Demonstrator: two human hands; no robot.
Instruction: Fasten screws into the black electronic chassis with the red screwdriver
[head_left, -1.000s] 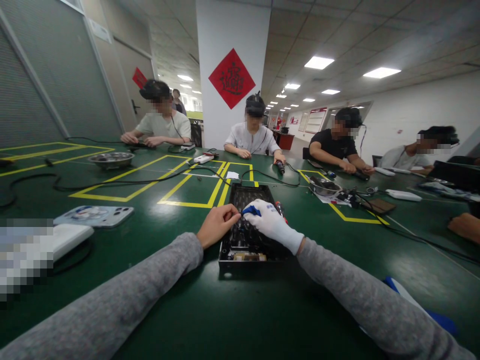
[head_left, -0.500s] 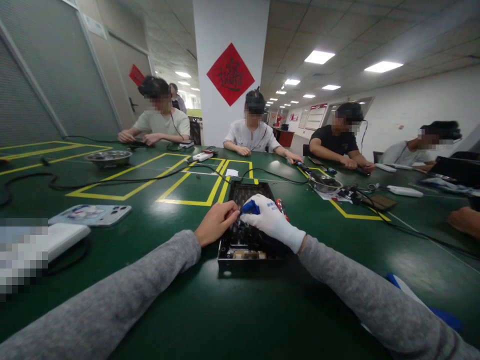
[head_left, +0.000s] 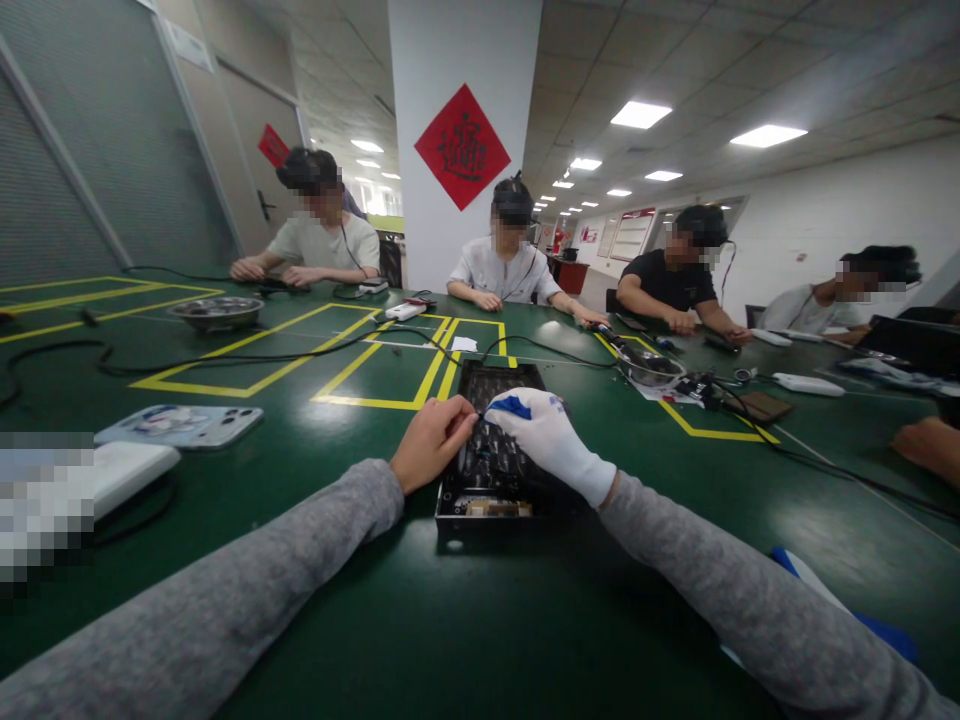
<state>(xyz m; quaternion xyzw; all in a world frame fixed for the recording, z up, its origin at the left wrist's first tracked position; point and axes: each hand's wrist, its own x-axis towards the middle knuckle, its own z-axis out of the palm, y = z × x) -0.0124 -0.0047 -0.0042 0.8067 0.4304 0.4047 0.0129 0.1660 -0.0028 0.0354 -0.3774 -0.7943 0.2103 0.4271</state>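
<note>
A black open electronic case (head_left: 501, 385) lies flat on the green table (head_left: 480, 600) straight ahead of me. My bare left hand (head_left: 431, 440) rests at the case's left rim, fingers pinched together near its tip. My right hand (head_left: 544, 440), in a white glove with blue fingertips, lies over the case and is closed on a tool whose body is hidden under the hand. The two hands' fingertips almost meet above the case's inside.
A phone (head_left: 180, 424) and a white block (head_left: 124, 468) lie at left. Black cables (head_left: 247, 358) cross yellow floor-tape boxes. Metal bowls (head_left: 216, 312) (head_left: 649, 368) stand further back. Several people sit working along the far side. A blue-and-white glove (head_left: 840, 610) lies at right.
The red-handled tool seen beside my right hand is now hidden under it. Both hands stayed over the case; the view tilted slightly.
</note>
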